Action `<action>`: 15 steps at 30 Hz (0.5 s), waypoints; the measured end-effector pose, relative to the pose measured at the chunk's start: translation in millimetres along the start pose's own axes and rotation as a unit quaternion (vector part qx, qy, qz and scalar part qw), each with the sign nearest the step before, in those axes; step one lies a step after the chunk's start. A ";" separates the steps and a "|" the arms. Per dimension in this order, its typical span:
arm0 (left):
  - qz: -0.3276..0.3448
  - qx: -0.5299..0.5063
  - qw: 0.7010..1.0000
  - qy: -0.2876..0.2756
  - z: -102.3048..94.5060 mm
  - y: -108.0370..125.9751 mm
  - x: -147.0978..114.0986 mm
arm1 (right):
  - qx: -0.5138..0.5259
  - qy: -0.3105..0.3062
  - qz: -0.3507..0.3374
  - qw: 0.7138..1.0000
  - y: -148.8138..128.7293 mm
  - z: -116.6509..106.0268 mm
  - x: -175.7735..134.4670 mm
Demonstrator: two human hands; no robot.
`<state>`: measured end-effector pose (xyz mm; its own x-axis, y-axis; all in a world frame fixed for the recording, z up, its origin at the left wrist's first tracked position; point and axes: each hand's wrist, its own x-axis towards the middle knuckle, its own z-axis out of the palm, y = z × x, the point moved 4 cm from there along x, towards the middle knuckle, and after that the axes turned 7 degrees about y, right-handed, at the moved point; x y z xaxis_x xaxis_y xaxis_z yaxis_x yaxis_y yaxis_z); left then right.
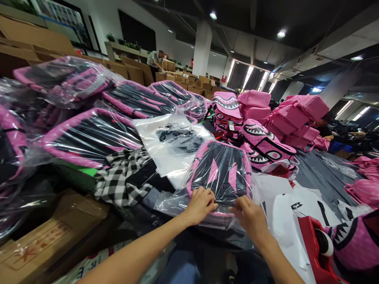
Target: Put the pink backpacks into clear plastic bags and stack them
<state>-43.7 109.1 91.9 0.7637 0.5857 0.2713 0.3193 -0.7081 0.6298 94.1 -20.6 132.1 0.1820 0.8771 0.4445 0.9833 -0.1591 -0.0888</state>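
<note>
A pink and black backpack (pixel 223 169) lies back panel up in front of me, inside a clear plastic bag (pixel 174 203). My left hand (pixel 202 204) has its fingers curled on the plastic at the backpack's near edge. My right hand (pixel 249 216), slightly blurred, is closed on the same plastic a little to the right, its fingers bent inward. Just beyond lies a white plastic sheet (pixel 174 138) with black print. Left of the backpack is a crumpled black-and-white checked cloth (pixel 121 173).
More bagged backpacks (pixel 94 134) pile up on the left, above a cardboard box (pixel 53 236). Pink shark-face backpacks (pixel 262 146) and stacked pink bags (pixel 293 114) stand at right. A red tape dispenser (pixel 310 240) sits near white papers (pixel 284 221). A person (pixel 155 61) bends over boxes behind.
</note>
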 end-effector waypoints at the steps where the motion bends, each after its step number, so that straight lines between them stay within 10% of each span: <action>1: 0.003 0.010 1.000 0.001 -0.5 0.8 -0.4 | 0.007 -0.020 -0.011 1.000 -4.7 3.5 -1.7; 9: 0.203 0.129 0.969 0.058 -46.3 -18.0 -28.1 | 0.112 -0.249 0.098 0.957 14.6 25.6 31.4; 12: 0.156 0.136 0.976 0.063 -64.0 -42.2 -24.9 | 0.130 -0.202 0.112 0.964 12.1 24.2 28.7; 15: 0.117 0.071 0.991 0.001 -63.0 -54.9 -14.6 | 0.163 -0.005 0.096 0.982 13.2 5.7 -8.1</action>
<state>-107.7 164.3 99.2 0.8254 0.3989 0.3996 0.2088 -0.8732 0.4403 105.5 -27.2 122.3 0.3622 0.8495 0.3837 0.8761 -0.1696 -0.4514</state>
